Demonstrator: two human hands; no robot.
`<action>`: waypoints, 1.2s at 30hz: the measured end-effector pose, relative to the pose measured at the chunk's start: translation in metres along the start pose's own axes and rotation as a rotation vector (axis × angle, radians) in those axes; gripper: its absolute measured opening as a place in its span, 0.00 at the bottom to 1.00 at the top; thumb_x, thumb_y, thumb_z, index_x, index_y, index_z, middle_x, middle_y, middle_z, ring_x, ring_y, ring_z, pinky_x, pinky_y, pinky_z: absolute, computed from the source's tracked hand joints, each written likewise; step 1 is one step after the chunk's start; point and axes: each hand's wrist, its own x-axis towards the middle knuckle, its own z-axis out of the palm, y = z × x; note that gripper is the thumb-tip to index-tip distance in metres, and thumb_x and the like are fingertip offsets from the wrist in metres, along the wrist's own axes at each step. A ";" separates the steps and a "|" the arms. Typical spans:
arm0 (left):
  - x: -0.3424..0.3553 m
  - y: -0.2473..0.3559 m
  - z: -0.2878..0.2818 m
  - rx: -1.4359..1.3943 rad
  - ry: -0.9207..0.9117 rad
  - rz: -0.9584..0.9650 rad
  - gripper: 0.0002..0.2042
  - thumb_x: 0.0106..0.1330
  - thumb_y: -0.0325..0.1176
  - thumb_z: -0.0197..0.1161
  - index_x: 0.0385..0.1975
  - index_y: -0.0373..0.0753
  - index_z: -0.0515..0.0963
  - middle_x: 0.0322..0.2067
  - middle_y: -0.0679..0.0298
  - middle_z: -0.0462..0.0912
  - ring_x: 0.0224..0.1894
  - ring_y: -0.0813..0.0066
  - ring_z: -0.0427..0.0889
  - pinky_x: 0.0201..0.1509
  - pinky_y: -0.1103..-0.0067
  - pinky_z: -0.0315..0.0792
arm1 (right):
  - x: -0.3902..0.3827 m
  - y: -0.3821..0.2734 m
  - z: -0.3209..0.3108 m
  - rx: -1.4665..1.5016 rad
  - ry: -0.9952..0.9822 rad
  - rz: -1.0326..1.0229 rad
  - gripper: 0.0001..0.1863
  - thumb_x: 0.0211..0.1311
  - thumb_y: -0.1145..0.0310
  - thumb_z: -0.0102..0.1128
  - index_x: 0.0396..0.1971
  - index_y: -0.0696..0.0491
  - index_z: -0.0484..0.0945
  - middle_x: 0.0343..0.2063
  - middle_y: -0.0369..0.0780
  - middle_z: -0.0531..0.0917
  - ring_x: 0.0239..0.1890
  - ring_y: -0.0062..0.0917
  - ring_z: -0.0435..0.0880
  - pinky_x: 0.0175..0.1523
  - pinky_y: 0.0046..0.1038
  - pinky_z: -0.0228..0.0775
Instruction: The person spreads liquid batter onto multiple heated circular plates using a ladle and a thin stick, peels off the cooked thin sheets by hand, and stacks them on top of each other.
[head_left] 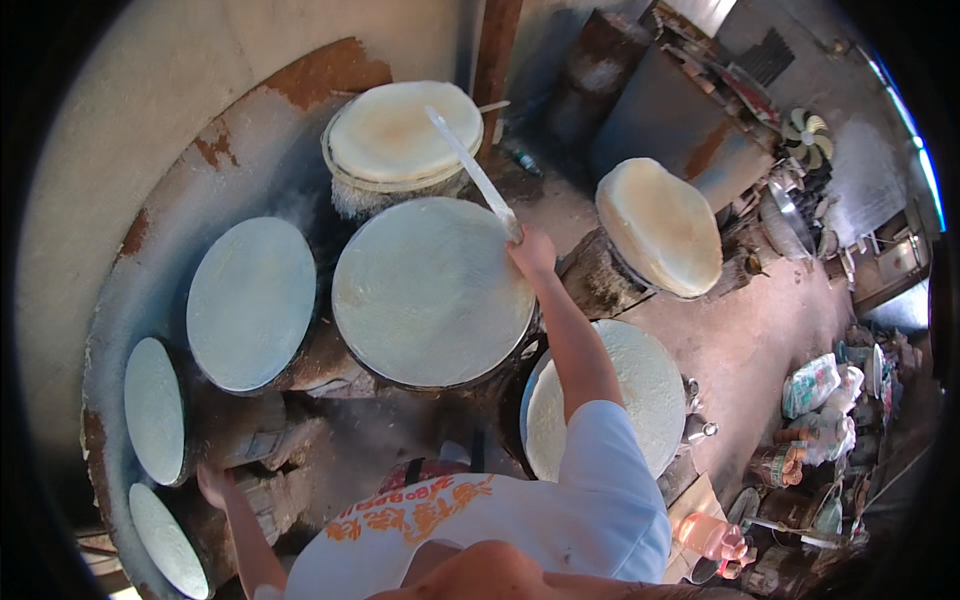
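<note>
In my right hand (533,252) is the handle of a long, pale, flat spatula (472,166). Its far tip reaches over a stack of thin round flatbreads (405,125) at the back. Below that hand lies a large round griddle (430,290) covered with a pale, thin sheet. My left hand (212,485) hangs low at the left with its fingers apart and nothing in it. Two smaller griddles with pale sheets are nearest to it, an upper one (155,410) and a lower one (168,540).
Another coated griddle (250,303) stands left of the large one. Behind my right arm is a round pale sheet (640,400); farther right, a browned flatbread pile (660,228) sits on a stand. A fan (806,137), bags (810,385) and a pink bottle (712,537) line the right side.
</note>
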 end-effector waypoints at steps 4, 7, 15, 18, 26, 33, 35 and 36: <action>-0.021 0.048 0.201 -0.018 -0.473 -0.023 0.13 0.67 0.35 0.52 0.50 0.47 0.74 0.40 0.69 0.76 0.33 0.77 0.72 0.33 0.79 0.69 | 0.010 -0.014 -0.002 0.063 -0.084 0.081 0.17 0.48 0.62 0.63 0.37 0.55 0.76 0.32 0.47 0.81 0.38 0.42 0.79 0.43 0.41 0.71; -0.103 0.079 0.331 0.208 -0.734 0.107 0.10 0.68 0.37 0.54 0.45 0.45 0.77 0.35 0.73 0.76 0.25 0.86 0.70 0.24 0.87 0.64 | 0.011 -0.022 -0.012 0.036 -0.058 0.049 0.11 0.49 0.69 0.59 0.35 0.54 0.74 0.36 0.47 0.79 0.41 0.43 0.77 0.43 0.41 0.71; -0.159 0.073 0.490 0.587 -1.191 0.853 0.09 0.62 0.34 0.61 0.38 0.38 0.80 0.33 0.60 0.80 0.31 0.71 0.79 0.35 0.75 0.73 | -0.019 -0.064 -0.038 0.120 0.222 -0.213 0.08 0.41 0.79 0.56 0.26 0.57 0.71 0.30 0.45 0.76 0.38 0.43 0.73 0.40 0.41 0.69; -0.182 0.084 0.533 0.745 -1.434 0.743 0.23 0.61 0.37 0.61 0.57 0.40 0.70 0.52 0.56 0.75 0.52 0.66 0.75 0.55 0.73 0.68 | -0.030 -0.082 -0.056 0.172 0.291 -0.226 0.09 0.39 0.79 0.56 0.26 0.56 0.71 0.28 0.44 0.76 0.36 0.43 0.73 0.38 0.40 0.68; -0.137 0.085 0.543 0.393 -1.623 0.168 0.20 0.58 0.38 0.65 0.48 0.36 0.74 0.47 0.62 0.77 0.51 0.72 0.73 0.58 0.75 0.63 | -0.064 -0.135 -0.097 0.214 0.320 -0.363 0.12 0.34 0.82 0.56 0.25 0.55 0.71 0.26 0.42 0.74 0.32 0.40 0.72 0.35 0.37 0.68; -0.135 0.099 0.509 0.190 -1.660 0.356 0.10 0.64 0.34 0.59 0.42 0.39 0.76 0.37 0.70 0.78 0.42 0.83 0.74 0.50 0.82 0.68 | -0.095 -0.162 -0.121 0.181 0.335 -0.481 0.13 0.32 0.81 0.56 0.25 0.54 0.72 0.25 0.40 0.74 0.32 0.39 0.72 0.35 0.37 0.68; -0.094 0.090 0.500 0.292 -1.663 0.559 0.13 0.64 0.36 0.59 0.45 0.37 0.75 0.40 0.66 0.78 0.46 0.78 0.74 0.52 0.79 0.68 | -0.106 -0.176 -0.126 0.216 0.343 -0.499 0.13 0.33 0.81 0.56 0.25 0.54 0.72 0.25 0.41 0.74 0.33 0.39 0.72 0.35 0.38 0.68; -0.078 0.086 0.498 0.390 -1.683 0.755 0.16 0.64 0.38 0.59 0.48 0.36 0.74 0.44 0.62 0.77 0.50 0.73 0.73 0.54 0.77 0.67 | -0.109 -0.178 -0.126 0.231 0.358 -0.498 0.13 0.33 0.81 0.56 0.25 0.54 0.73 0.25 0.41 0.74 0.33 0.39 0.72 0.35 0.38 0.68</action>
